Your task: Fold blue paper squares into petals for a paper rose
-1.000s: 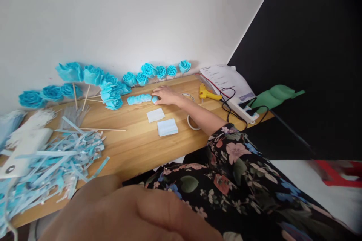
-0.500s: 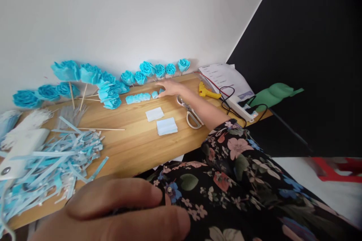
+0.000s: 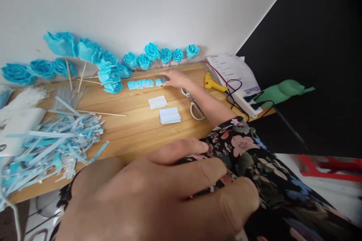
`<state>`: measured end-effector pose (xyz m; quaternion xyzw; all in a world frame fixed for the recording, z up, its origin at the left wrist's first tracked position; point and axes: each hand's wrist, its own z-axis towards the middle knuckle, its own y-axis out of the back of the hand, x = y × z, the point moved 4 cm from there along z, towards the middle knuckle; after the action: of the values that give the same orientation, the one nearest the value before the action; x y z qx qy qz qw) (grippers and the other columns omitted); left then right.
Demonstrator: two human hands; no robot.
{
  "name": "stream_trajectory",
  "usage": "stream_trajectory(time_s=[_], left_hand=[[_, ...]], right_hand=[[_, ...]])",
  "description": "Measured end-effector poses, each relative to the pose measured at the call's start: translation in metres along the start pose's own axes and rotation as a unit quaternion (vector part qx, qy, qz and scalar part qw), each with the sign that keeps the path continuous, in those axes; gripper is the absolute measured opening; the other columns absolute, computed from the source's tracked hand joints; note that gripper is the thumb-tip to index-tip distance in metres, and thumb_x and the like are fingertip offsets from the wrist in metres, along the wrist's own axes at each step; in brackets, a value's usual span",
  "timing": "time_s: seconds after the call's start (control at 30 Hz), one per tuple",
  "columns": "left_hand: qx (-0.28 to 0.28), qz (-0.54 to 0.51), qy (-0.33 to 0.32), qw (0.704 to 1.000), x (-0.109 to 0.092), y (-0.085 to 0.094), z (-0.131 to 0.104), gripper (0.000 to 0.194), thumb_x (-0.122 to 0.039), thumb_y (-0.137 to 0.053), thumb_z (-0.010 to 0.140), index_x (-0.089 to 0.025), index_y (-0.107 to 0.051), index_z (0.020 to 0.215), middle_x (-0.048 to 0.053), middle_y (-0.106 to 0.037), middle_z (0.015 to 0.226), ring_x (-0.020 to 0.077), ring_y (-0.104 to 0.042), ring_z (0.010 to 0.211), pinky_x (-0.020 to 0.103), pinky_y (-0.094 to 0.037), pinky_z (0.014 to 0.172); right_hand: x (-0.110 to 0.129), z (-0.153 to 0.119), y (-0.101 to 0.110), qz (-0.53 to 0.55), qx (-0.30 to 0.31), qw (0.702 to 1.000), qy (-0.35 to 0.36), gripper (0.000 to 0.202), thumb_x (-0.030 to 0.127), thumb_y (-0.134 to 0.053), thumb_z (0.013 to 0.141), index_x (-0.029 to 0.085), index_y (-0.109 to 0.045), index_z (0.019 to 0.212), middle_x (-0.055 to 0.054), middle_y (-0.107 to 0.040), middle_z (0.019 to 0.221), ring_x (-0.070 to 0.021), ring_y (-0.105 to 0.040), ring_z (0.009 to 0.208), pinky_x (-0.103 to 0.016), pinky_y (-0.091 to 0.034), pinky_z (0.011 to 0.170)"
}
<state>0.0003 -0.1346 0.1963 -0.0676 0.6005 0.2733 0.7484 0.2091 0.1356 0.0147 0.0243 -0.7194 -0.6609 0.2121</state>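
My right hand (image 3: 175, 78) reaches to the back of the wooden table, at the right end of a row of small blue paper pieces (image 3: 140, 84). Its thumb and forefinger are apart, beside the last piece, which it partly covers; whether they touch is unclear. Large and close to the camera, my left hand (image 3: 158, 192) is open, fingers spread, in front of the floral clothing, holding nothing visible. Two stacks of pale paper rectangles, a smaller one (image 3: 157, 102) and a thicker one (image 3: 169, 115), lie nearer me. Scissors (image 3: 197, 111) are partly hidden under my right forearm.
Blue paper flowers (image 3: 152, 51), several on sticks, line the wall. Paper strips (image 3: 65, 139) and a white device (image 3: 19, 128) are at left. A yellow glue gun (image 3: 215, 83), printed sheets (image 3: 232, 68), a power strip (image 3: 246, 103) and a green object (image 3: 283, 92) are at right.
My left hand has come further into view, moving up and right with its fingers spread. My right hand stays by the blue pieces. The camera view has shifted slightly.
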Motion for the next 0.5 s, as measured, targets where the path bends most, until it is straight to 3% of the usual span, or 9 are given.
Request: stream_trajectory(time_s=[0.13,0.23,0.33,0.5], left_hand=[[0.056,0.109,-0.028,0.992,-0.003,0.001,0.012,0.047,-0.052,-0.052,0.092,-0.06,-0.052,0.138,-0.006,-0.074,0.123,0.0258,-0.061,0.128,0.042,-0.054,0.101],[0.084,0.144,-0.06,0.984,-0.008,0.005,0.014,0.054,-0.042,-0.056,0.091,-0.065,-0.047,0.139,-0.008,-0.074,0.121,0.0249,-0.065,0.12,0.043,-0.05,0.107],[0.07,0.154,-0.064,0.984,-0.006,0.004,0.01,0.056,-0.038,-0.056,0.091,-0.067,-0.046,0.138,-0.008,-0.075,0.118,0.0247,-0.063,0.123,0.044,-0.049,0.109],[0.049,0.183,-0.03,0.981,0.01,-0.016,-0.003,0.056,-0.042,-0.057,0.09,-0.066,-0.045,0.139,-0.007,-0.076,0.114,0.0245,-0.06,0.128,0.044,-0.05,0.108]], right_hand=[[0.013,-0.015,0.012,-0.009,-0.069,0.997,0.021,0.05,0.029,-0.06,0.094,0.018,-0.058,0.143,-0.01,-0.06,0.146,-0.0286,-0.054,0.136,-0.04,-0.038,0.114],[0.024,-0.026,0.011,-0.03,-0.073,0.996,0.037,0.04,0.02,-0.045,0.099,0.018,-0.069,0.13,-0.009,-0.068,0.134,-0.0273,-0.059,0.128,-0.039,-0.04,0.11],[0.03,-0.028,0.001,-0.053,-0.043,0.996,0.048,0.045,0.008,-0.039,0.095,0.017,-0.074,0.122,-0.009,-0.071,0.128,-0.0258,-0.061,0.122,-0.037,-0.04,0.108],[0.027,-0.019,-0.012,-0.064,-0.04,0.997,0.024,0.052,0.001,-0.041,0.089,0.02,-0.07,0.128,-0.008,-0.07,0.131,-0.0242,-0.061,0.122,-0.034,-0.041,0.105]])
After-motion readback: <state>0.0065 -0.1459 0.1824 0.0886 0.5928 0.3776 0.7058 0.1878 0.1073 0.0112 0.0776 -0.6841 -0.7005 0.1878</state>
